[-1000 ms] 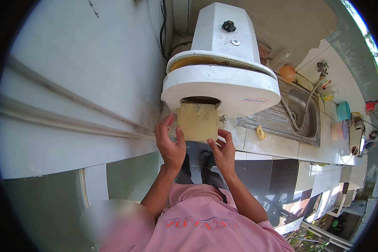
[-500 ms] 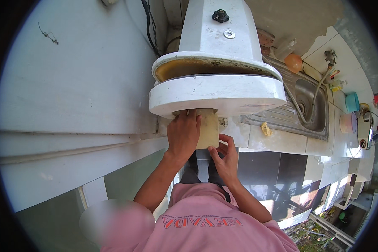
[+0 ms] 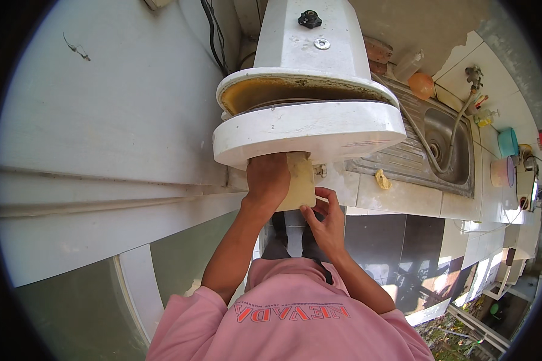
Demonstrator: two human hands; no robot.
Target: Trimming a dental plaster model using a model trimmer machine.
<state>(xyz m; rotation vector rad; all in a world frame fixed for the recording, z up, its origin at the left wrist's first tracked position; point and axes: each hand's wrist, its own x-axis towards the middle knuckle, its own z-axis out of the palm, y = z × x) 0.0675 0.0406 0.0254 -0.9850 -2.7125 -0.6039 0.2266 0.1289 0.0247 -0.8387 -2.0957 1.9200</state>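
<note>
In front of me stands a white machine with a rounded front cover. A gap above that cover shows a stained brownish inside. From an opening under the cover a pale yellow chute-like piece sticks out toward me. My left hand reaches into this opening along the chute's left side, its fingers hidden inside. At the chute's near right corner my right hand grips the edge, thumb below and curled fingers beside it. A metal fitting sits right of the chute.
A steel sink with a hose lies to the right on a tiled counter. On the counter's edge rests a small yellowish lump. An orange round object and a teal tub stand beyond. Black cables hang behind the machine.
My left hand has gone deeper into the opening, so its fingers no longer show. The right hand stays at the chute's corner. My view has shifted slightly.
</note>
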